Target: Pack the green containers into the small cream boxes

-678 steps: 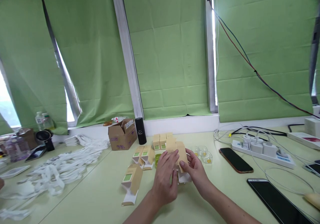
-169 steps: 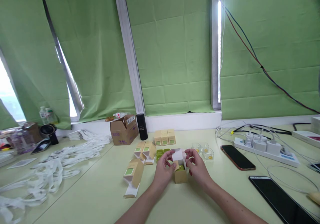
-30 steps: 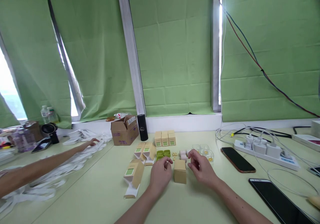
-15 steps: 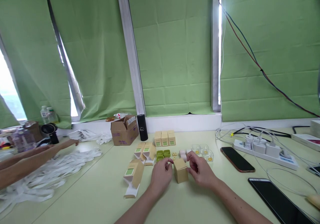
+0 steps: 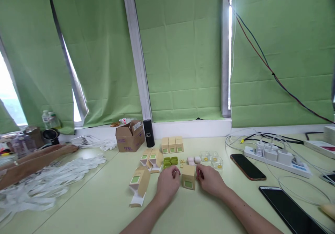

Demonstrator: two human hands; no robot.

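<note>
Turned since half a second ago, the small cardboard box (image 5: 188,177) in the head view now shows its green square to the wearer. It stands upright on the desk (image 5: 104,206), between the two hands. Green cups (image 5: 170,161) sit behind the box to its left, pink-white pieces (image 5: 193,160) behind it to its right, with clear cups (image 5: 212,160) farther that way. Three closed boxes (image 5: 172,145) are well behind it; a box with its flap out (image 5: 140,182) is well to its left.

It looks like thin card: probably light, stiff along the edges, easy to dent on the faces, hardly slippery. A gentle pinch on opposite side walls near the corners should suit it.

At the box's left side, the left hand (image 5: 169,182) has half-curled fingers, thumb slightly parted, nothing visibly held. At its right side, the right hand (image 5: 210,180) is similarly loose, fingertips just beside the wall; whether they touch, I cannot tell.
</note>
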